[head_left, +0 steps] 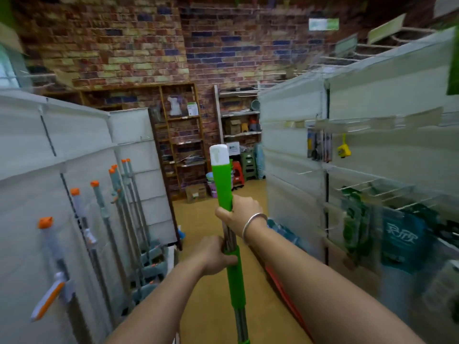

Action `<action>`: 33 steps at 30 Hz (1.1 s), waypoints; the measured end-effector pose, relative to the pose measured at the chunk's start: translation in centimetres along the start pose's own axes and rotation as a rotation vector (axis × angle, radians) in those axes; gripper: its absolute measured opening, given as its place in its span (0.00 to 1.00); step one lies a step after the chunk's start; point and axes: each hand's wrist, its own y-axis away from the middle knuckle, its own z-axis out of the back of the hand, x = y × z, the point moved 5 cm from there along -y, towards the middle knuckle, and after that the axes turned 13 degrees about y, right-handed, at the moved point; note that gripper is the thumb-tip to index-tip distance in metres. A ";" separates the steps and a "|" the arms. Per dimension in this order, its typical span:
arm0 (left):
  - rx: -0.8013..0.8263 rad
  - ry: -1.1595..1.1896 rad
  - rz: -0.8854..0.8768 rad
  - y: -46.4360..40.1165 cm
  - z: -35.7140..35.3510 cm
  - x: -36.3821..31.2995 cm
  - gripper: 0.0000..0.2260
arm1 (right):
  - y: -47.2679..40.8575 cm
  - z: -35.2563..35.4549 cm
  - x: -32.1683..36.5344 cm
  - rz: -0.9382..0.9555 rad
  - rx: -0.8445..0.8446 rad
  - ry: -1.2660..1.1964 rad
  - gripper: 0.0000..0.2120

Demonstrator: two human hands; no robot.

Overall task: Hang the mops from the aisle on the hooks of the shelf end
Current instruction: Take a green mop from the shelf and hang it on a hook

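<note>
White panelled shelving [82,135] fills the space beyond the left hand, and along it several grey-handled mops with orange caps [99,207] stand or hang in a row, so part of the job looks done already; whether each one sits on a hook is too blurred to tell. The mop in play, a long steel pole with green foam sleeves and a white end cap [224,184], stands nearly upright between both hands in the middle of the aisle, its head out of view below. It is carried rather than hung, so this one is left to do, and no free hook can be made out. Beyond the right hand, a pale shelf unit with wire hooks [372,150] carries packaged goods and a small yellow tape measure [344,150]. The right hand [239,214], with a silver bangle at the wrist, wraps its fingers round the pole just under the upper green sleeve. The left hand [213,254], lower and nearer the body, curls round the top of the lower sleeve.
</note>
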 end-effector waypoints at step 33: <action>0.141 -0.046 -0.224 -57.8 6.6 -4.2 0.15 | -50.5 -12.0 -18.0 -0.143 -0.096 0.150 0.16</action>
